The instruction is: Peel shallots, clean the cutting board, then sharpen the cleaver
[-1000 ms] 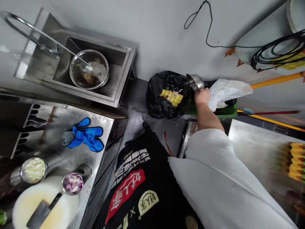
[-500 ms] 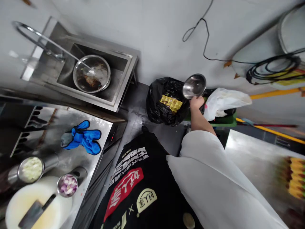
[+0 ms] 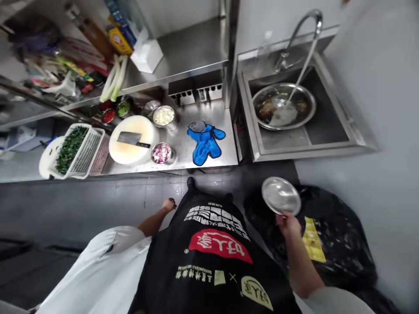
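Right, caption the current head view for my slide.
Right hand holds a round silver metal bowl near a black plastic bag and a rectangular stainless-steel sink.

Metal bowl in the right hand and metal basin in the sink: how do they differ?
The bowl looks smaller than the basin. The bowl is in the right hand; the basin sits in the sink. The bowl shows bare metal; the basin holds water and brownish bits under a running tap. Both are round and silvery.
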`<state>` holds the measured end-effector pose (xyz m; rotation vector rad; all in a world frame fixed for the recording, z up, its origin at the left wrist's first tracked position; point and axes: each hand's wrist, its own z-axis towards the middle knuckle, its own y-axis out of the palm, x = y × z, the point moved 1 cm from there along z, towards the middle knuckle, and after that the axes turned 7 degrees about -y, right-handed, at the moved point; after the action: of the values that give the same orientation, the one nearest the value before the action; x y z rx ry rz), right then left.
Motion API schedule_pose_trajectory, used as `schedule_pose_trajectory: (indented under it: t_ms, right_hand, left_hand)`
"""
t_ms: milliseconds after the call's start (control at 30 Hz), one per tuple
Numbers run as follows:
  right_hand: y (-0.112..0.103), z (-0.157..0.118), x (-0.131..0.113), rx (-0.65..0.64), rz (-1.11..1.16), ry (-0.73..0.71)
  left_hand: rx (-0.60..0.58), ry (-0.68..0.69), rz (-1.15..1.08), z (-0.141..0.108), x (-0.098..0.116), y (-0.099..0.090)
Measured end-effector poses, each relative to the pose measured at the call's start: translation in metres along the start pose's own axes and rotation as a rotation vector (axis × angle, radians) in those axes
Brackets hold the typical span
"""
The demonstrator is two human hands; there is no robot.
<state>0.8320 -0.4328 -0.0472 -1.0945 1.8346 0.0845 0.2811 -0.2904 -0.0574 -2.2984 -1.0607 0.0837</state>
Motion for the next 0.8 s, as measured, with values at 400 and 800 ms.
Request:
schedule_pose_trajectory:
  t_ms: [400, 800]
  right_hand:
    - [0.405, -0.064, -0.13, -0.437, 0.058, -0.01]
    - [0.488, -0.09, -0.164, -0.414, -0.187, 0.254]
  left_hand:
    - [-0.134, 0.078, -0.951, 0.166, 0.05, -0.147]
    - [-0.274, 0.022, -1.019, 0.192, 0.048, -0.162]
